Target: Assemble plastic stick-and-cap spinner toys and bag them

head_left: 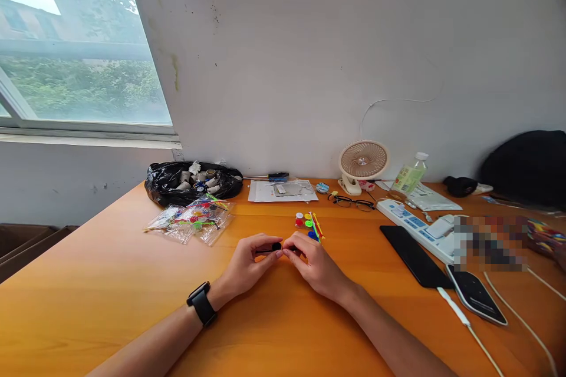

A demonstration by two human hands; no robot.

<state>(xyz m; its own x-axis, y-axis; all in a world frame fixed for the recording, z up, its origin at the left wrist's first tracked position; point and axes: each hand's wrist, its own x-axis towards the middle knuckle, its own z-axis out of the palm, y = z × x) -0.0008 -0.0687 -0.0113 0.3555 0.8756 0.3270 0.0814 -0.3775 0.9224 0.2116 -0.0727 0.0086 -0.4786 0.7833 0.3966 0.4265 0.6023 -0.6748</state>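
Above the middle of the wooden table, my left hand (248,262) and my right hand (315,265) meet fingertip to fingertip. Between them is a small black piece with a round end and a thin stem (276,246); its exact kind is too small to make out. Thumb and fingers of my left hand pinch it, and my right fingers close on its other end, which they partly hide. Just behind my right hand lie small coloured discs (308,224) in red, white, yellow, green and blue. Beside them rest thin yellow, red and white sticks (317,226).
Clear plastic bags (194,221) of colourful parts lie at left, before a black plastic bag (154,184). At the back are papers (260,191), a fan (364,160), glasses (354,202) and a bottle (407,178). A power strip (415,228) and black phone (413,254) sit right.
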